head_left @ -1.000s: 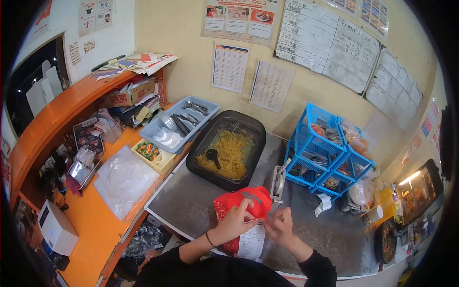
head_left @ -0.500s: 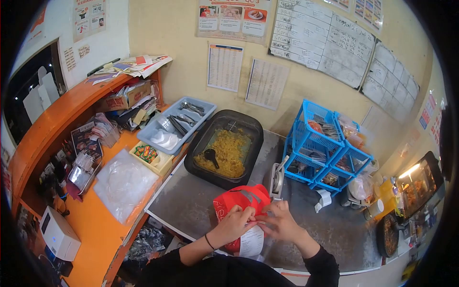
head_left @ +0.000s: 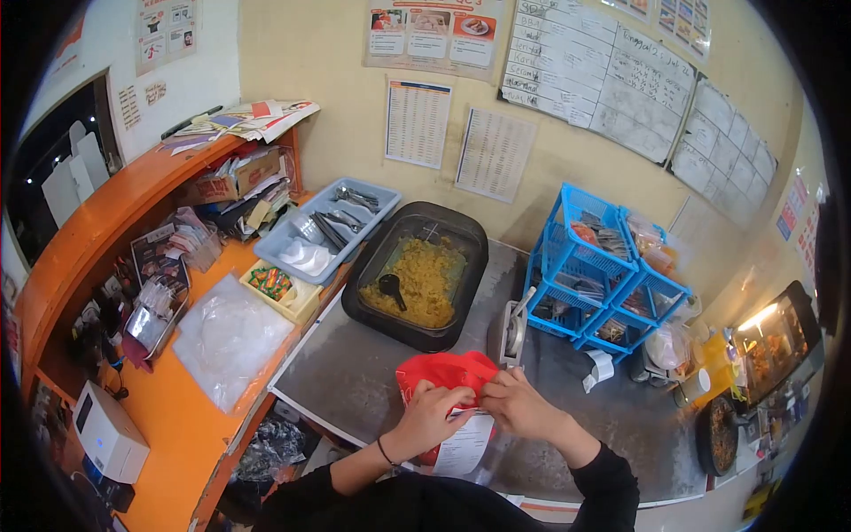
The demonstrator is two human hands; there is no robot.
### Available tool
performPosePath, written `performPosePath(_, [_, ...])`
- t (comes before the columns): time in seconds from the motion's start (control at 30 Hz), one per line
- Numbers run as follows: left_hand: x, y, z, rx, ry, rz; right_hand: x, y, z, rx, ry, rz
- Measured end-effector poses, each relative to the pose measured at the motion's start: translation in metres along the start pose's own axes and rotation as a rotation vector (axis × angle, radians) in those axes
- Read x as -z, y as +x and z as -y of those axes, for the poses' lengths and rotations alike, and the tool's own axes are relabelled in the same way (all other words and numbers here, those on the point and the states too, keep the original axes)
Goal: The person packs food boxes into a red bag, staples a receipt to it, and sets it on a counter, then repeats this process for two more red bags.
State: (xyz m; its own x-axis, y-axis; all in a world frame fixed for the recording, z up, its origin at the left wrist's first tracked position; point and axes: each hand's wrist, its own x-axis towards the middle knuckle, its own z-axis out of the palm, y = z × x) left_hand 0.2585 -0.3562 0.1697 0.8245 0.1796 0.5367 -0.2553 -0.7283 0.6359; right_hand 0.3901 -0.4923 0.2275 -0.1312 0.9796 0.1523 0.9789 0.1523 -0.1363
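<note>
A red bag (head_left: 452, 368) stands at the front edge of the dark metal counter (head_left: 346, 386). On its near side hangs a white printed slip (head_left: 464, 445). My left hand (head_left: 432, 417) is closed on the bag's upper edge, above the slip. Close to its right, my right hand (head_left: 521, 403) pinches the same edge, fingers bent. The fingers of both hands hide part of the rim. Just behind the bag lies a metal tool (head_left: 514, 332) in a narrow holder.
Behind the bag sits a black tray (head_left: 355, 306) of yellow food with a black spoon. Blue stacked baskets (head_left: 589, 266) stand right of it. A blue cutlery tray (head_left: 332, 226) and a plastic stack (head_left: 232, 337) are at left. A pan (head_left: 720, 434) is far right.
My right hand has closed and lowered onto the bag's edge. The bag's top has shifted and its grey print no longer shows. The slip has swung slightly right.
</note>
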Motion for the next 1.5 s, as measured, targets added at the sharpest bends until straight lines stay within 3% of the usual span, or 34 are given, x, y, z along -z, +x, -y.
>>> performPosePath(0.1, [-0.001, -0.002, -0.002, 0.049, 0.009, 0.006, -0.002, -0.002, 0.006, -0.045, 0.037, -0.132])
performPosePath(0.3, [-0.001, -0.001, 0.001, 0.036, -0.032, -0.029, -0.006, -0.007, -0.002, -0.004, 0.101, -0.153])
performPosePath(0.37, [0.010, -0.001, -0.002, -0.031, 0.094, 0.021, -0.003, -0.013, -0.013, -0.209, 0.396, -0.445])
performPosePath(0.47, [0.008, -0.005, 0.002, -0.112, 0.191, -0.017, -0.045, -0.041, -0.067, -0.817, 0.770, -0.853])
performPosePath(0.53, [0.007, -0.005, -0.007, -0.089, 0.209, -0.049, -0.109, -0.071, -0.118, -1.071, 0.555, -0.751])
performPosePath(0.6, [0.005, -0.002, -0.014, -0.074, 0.225, -0.077, -0.141, -0.069, -0.129, -1.295, 0.866, -0.754])
performPosePath(0.7, [0.000, 0.000, -0.018, -0.077, 0.247, -0.087, -0.175, -0.064, -0.148, -1.415, 0.915, -0.753])
performPosePath(0.8, [-0.006, 0.001, -0.013, -0.114, 0.274, -0.071, -0.174, -0.061, -0.163, -1.443, 1.046, -0.791])
performPosePath(0.9, [-0.011, -0.002, -0.010, -0.129, 0.293, -0.081, -0.168, -0.054, -0.175, -1.474, 1.281, -0.648])
performPosePath(1.0, [-0.013, -0.004, -0.008, -0.136, 0.302, -0.110, -0.159, -0.043, -0.162, -1.433, 1.495, -0.820])
performPosePath(1.1, [-0.011, -0.003, -0.010, -0.107, 0.277, -0.115, -0.186, -0.035, -0.128, -1.149, 1.245, -1.345])
performPosePath(1.2, [-0.008, 0.000, -0.016, -0.072, 0.259, -0.133, -0.207, -0.033, -0.097, -0.863, 1.337, -1.678])
performPosePath(1.3, [-0.005, -0.002, -0.012, -0.078, 0.262, -0.113, -0.236, -0.050, -0.100, -1.077, 1.440, -1.436])
performPosePath(1.4, [-0.009, 0.000, -0.004, -0.056, 0.220, -0.112, -0.222, -0.065, -0.114, -1.336, 1.226, -0.958])
performPosePath(1.5, [-0.004, 0.001, -0.003, -0.008, 0.182, -0.081, -0.230, -0.098, -0.125, -1.438, 0.095, -0.180])
